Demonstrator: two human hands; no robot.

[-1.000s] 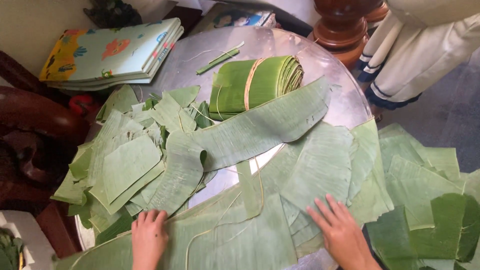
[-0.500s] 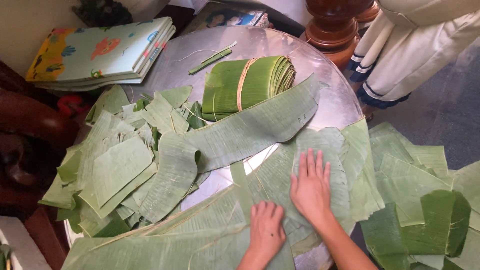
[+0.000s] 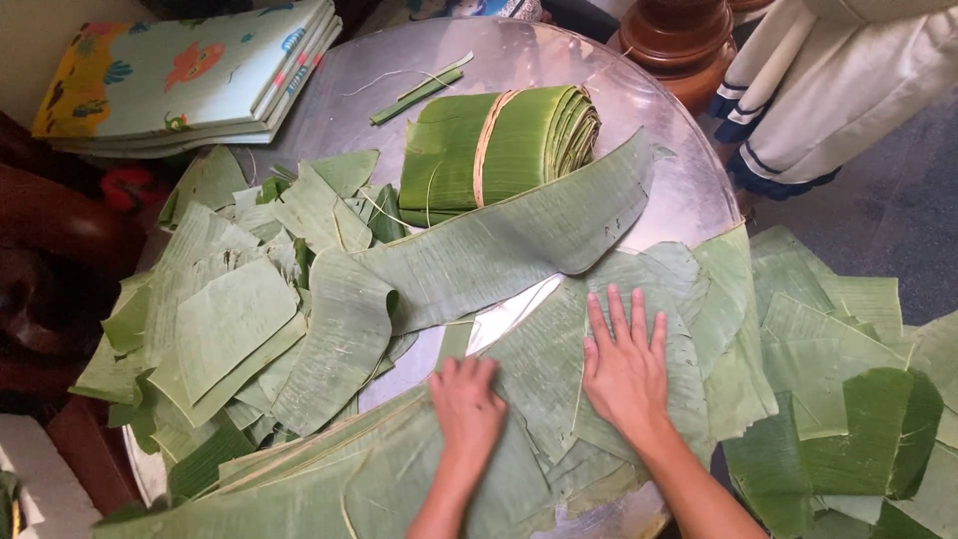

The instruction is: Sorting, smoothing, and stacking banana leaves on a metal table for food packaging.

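Observation:
Both my hands lie on green banana leaves spread over a round metal tray (image 3: 559,55). My right hand (image 3: 625,364) presses flat, fingers spread, on a wide pale leaf piece (image 3: 544,349) near the tray's front. My left hand (image 3: 467,404) rests just beside it with fingers curled down on the leaf layers (image 3: 419,479). A long leaf strip (image 3: 519,245) curves across the middle above my hands. Behind it sits a folded leaf bundle (image 3: 499,145) tied with a tan band.
A heap of cut leaf pieces (image 3: 230,309) covers the tray's left side. More leaves (image 3: 848,399) lie on the floor at the right. A stack of patterned folded mats (image 3: 190,75) sits at the back left, a wooden post base (image 3: 689,45) and white cloth (image 3: 848,90) at the back right.
Both hands moved from the near edge up and together onto the middle leaf pieces. The left hand shifted right, close beside the right hand. The camera view tilted slightly.

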